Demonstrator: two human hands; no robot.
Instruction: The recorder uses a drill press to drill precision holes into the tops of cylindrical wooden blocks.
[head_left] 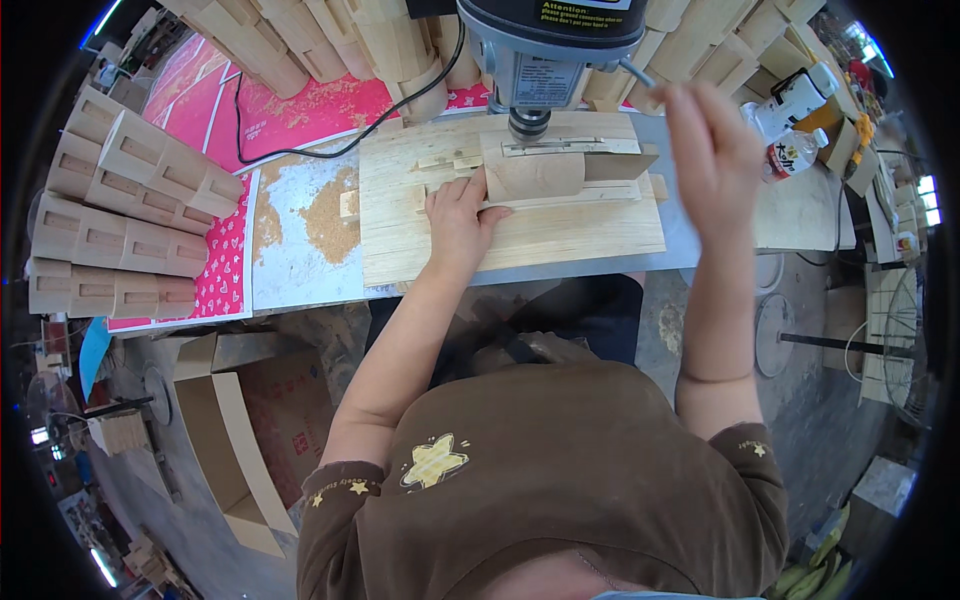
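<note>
A curved pale wooden piece [533, 175] lies in a wooden jig [592, 200] fixed on a flat board [520, 245]. Over it hangs the drill press [548, 75], its chuck [528, 122] just above the piece's far edge. My left hand [461, 218] is at the left end of the wooden piece, fingers bent against it and thumb along its near side, holding it in place. To the right of the drill head, my raised right hand [715, 150] is closed round the end of the drill press lever [637, 73]. Some blur covers this hand.
Stacked slotted wooden pieces [125, 235] stand on the left of the table, with more along the back. A black cable [350, 150] crosses the pink covering beside sawdust [330, 225]. Plastic bottles [795, 152] stand at right. An open cardboard box [240, 430] sits below left.
</note>
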